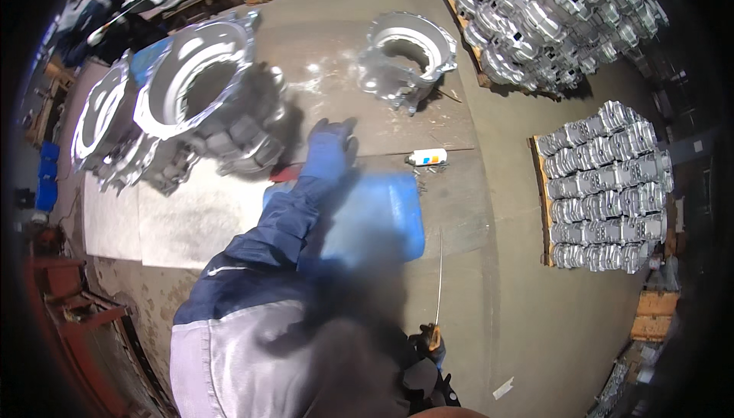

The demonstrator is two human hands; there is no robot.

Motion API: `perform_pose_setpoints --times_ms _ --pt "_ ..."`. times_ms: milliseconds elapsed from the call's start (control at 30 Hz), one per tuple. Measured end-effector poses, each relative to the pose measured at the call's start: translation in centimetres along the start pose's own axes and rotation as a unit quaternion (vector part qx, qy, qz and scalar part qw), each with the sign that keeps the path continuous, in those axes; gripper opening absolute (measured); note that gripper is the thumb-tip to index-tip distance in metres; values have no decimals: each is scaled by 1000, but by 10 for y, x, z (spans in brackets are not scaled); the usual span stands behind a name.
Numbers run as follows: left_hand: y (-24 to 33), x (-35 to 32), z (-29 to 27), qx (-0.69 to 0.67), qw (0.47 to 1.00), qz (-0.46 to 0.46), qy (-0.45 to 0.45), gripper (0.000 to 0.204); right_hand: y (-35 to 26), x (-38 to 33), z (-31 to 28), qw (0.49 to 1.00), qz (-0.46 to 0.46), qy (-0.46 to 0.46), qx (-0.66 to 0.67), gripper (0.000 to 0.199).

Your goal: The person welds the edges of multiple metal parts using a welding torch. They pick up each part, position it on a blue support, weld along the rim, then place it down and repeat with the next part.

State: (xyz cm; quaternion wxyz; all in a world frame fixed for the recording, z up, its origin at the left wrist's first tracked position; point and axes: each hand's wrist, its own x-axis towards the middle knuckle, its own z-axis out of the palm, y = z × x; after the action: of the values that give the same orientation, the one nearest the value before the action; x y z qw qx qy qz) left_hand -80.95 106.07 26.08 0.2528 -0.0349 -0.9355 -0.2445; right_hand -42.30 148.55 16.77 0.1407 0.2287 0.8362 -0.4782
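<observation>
My left hand (330,146), in a blue glove with dark fingertips, reaches forward over the brown work surface (321,58). Its fingers look stretched out and slightly apart, with nothing visible in them. Left of it stand two large silver cast-metal housings with round openings, the nearer-to-hand housing (237,131) and another housing (103,116). A third, ring-shaped housing (440,39) sits farther off to the right. Low in the picture, my right hand (438,353) is closed around the orange handle of a long thin-shafted tool (439,280) pointing forward; its exact kind is unclear.
A blue pad (409,219) lies before me, beside a white sheet (191,227). A small white bottle (428,157) stands out near scattered small metal pieces. Stacked castings fill a far-right pallet (550,28) and a nearer pallet (604,196). Red metal framework (65,288) is at left.
</observation>
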Motion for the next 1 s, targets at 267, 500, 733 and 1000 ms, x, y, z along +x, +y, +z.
perform_pose_setpoints --times_ms 267,500,733,1000 --pt "-43 -102 -190 179 975 -134 -5 26 -25 -43 28 930 -43 -124 344 37" --pt "-60 -25 -231 258 959 -38 112 34 -19 -95 32 956 -48 -93 273 20" --pt "-111 53 -193 315 910 -249 -105 23 -38 -142 80 986 63 13 155 20" --pt "-144 54 -197 259 940 -196 -105 25 -82 -127 115 986 46 47 152 15"
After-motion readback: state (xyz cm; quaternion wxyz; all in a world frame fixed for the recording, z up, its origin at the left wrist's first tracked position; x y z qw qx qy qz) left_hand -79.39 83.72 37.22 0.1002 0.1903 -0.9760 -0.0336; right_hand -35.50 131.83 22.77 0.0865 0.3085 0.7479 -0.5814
